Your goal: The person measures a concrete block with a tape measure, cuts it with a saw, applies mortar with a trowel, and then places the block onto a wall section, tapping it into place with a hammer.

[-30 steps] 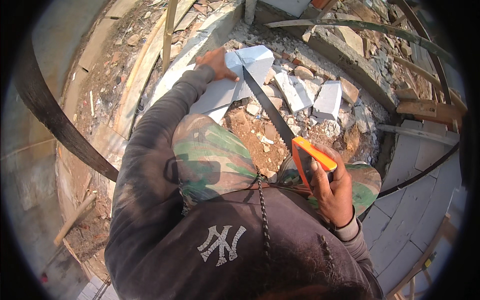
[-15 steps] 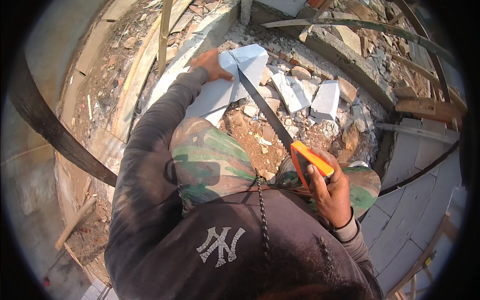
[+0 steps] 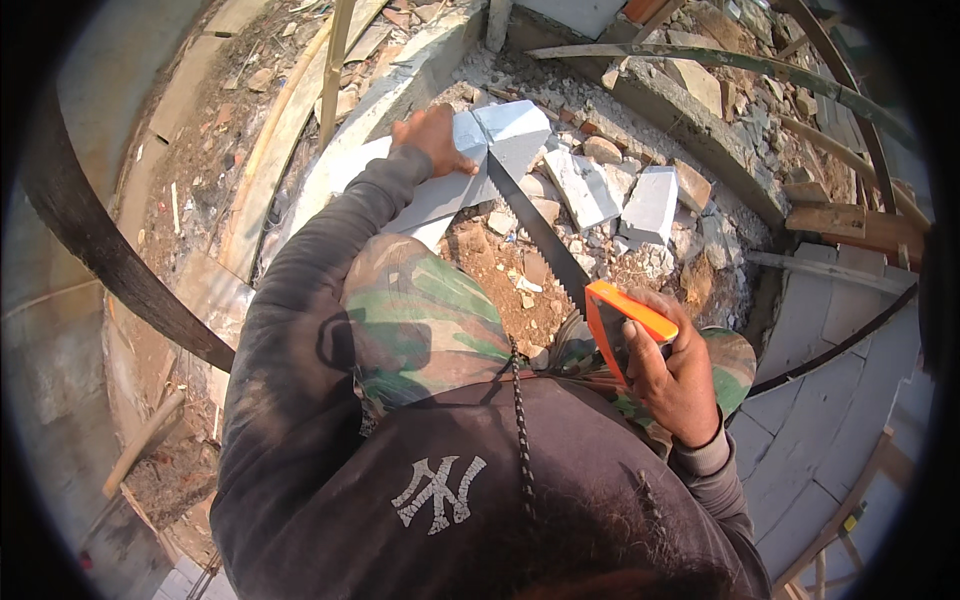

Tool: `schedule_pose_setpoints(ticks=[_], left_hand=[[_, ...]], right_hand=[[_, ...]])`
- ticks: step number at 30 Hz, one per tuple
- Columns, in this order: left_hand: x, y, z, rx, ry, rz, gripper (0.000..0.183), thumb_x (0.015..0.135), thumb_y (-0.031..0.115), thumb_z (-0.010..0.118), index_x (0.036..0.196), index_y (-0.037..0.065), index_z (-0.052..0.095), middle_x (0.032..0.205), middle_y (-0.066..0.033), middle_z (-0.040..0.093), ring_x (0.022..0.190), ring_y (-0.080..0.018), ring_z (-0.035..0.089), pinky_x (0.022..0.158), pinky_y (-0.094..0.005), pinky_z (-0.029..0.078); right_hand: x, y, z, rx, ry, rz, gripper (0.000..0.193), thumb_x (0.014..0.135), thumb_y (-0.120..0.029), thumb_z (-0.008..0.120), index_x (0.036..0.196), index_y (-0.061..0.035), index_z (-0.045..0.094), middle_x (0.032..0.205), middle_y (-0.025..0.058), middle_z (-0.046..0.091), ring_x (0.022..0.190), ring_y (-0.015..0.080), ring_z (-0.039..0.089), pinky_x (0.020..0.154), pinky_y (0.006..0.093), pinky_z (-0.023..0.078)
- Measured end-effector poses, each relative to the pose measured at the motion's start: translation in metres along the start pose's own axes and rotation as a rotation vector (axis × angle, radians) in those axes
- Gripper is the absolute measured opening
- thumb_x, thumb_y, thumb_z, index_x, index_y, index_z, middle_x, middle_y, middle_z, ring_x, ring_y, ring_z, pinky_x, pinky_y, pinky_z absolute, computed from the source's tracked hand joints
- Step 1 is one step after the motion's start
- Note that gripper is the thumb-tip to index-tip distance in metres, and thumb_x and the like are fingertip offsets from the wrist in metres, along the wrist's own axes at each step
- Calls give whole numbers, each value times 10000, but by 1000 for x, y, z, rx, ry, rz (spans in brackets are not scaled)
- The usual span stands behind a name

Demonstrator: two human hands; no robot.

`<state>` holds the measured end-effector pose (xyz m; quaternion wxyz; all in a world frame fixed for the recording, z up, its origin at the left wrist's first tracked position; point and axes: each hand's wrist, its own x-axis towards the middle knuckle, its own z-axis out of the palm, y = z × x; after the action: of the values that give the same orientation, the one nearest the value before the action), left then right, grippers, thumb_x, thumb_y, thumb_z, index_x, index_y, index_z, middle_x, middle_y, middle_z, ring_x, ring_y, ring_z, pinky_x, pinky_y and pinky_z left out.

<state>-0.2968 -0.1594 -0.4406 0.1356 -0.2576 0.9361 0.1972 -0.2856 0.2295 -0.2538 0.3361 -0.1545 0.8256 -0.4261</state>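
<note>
A pale grey-white lightweight concrete block (image 3: 440,200) lies slanting in front of my knees, with a narrow cut across its far end. My left hand (image 3: 432,140) grips its upper edge just left of the cut, thumb on the near face. The toothed blade of a hand saw (image 3: 545,238) sits in that cut, and its tip is hidden there. From the block the blade slopes down toward me to the orange-and-black saw handle (image 3: 632,318). My right hand (image 3: 675,372) is closed around this handle, near my right knee.
Two loose block pieces (image 3: 583,190) (image 3: 650,205) lie among rubble right of the cut. A concrete beam (image 3: 700,140) runs behind, crossed by a wooden pole (image 3: 760,66). Planks (image 3: 270,150) lie at left, and a curved dark timber (image 3: 120,240) is beside my left arm.
My right hand and the saw handle have shifted slightly to the right. The block's cut end sits a little lower in view, with my left hand still on it.
</note>
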Motion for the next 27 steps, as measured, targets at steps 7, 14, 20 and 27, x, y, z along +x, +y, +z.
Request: schedule_pose_setpoints(ticks=[7,14,20,27], left_hand=[[-3,3,-4,15,18,-25,897,671,550,939,1315,33,590,1309,-148,674,1299,-318,588,1053,-558,399],[8,-4,-1,-18,29,22,918,602,551,952,1270,38,585,1262,-201,679,1236,-366,629,1008,-563,427],[11,-6,3,2,23,11,955,611,565,941,1323,41,581,1273,-183,681,1227,-367,637,1027,-549,430],[24,-19,0,-43,-60,-46,1001,590,604,932,1326,24,583,1320,-178,673,1270,-357,624,1034,-545,443]], right_hand=[[105,2,38,-132,-100,-145,315,1047,-191,639,1261,39,619,1017,151,759,885,219,724,787,370,563],[-10,-9,-8,-159,55,-183,366,1036,-173,659,1326,44,606,1152,206,739,1103,240,714,963,348,533],[95,14,47,-122,12,-246,340,1025,-171,664,1295,29,612,1057,234,748,942,281,751,836,355,562],[6,11,-2,-153,15,-228,351,1026,-123,653,1332,41,598,1231,199,717,1157,221,688,1009,345,511]])
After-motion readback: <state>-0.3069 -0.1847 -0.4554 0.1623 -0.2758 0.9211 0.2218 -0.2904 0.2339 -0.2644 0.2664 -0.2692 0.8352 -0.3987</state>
